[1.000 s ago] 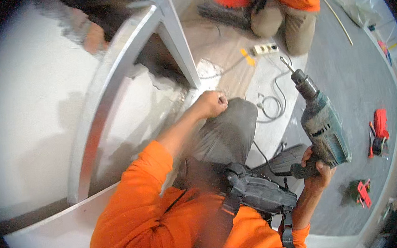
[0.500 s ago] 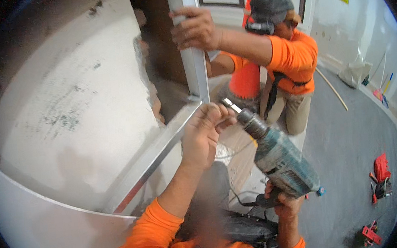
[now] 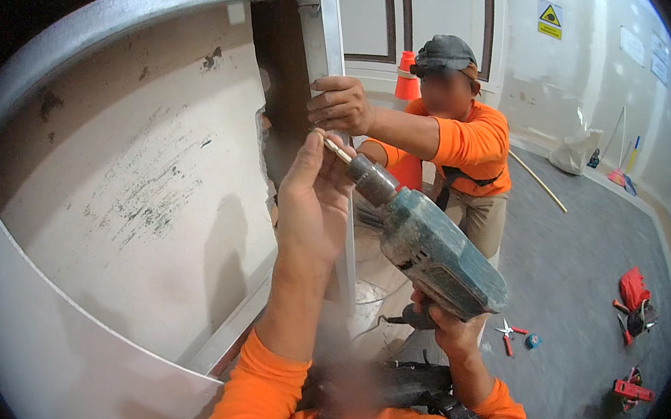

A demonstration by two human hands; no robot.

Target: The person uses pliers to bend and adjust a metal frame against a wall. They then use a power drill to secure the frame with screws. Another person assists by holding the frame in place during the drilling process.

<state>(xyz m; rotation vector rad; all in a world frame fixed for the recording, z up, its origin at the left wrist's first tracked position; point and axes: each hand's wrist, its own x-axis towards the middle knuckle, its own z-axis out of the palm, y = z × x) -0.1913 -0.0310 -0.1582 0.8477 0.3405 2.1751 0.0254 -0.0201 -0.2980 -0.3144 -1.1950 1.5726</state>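
My right hand [image 3: 452,327] grips the black handle of a dusty teal corded drill [image 3: 436,248], which points up and left toward a silver metal stud [image 3: 315,42]. My left hand [image 3: 310,196] is raised at that stud, fingertips pinched at the tip of the drill bit [image 3: 338,151]; what they hold there, if anything, is too small to make out. A co-worker's hand [image 3: 341,104] grasps the stud just above my fingers. Behind the metal frame [image 3: 130,7] are a scuffed white board [image 3: 146,171] and a dark opening [image 3: 281,61].
A co-worker [image 3: 467,148] in orange kneels opposite, beside stacked orange cones [image 3: 408,81]. Pliers [image 3: 515,333], a tape measure [image 3: 534,341], a red-and-black tool bundle [image 3: 635,302] and red tools [image 3: 632,391] lie on the grey floor [image 3: 567,268], with a long pale rod [image 3: 534,178].
My left hand has risen from low over my knee to the stud, and the drill has swung up and left with it. The co-worker's hand has come onto the stud.
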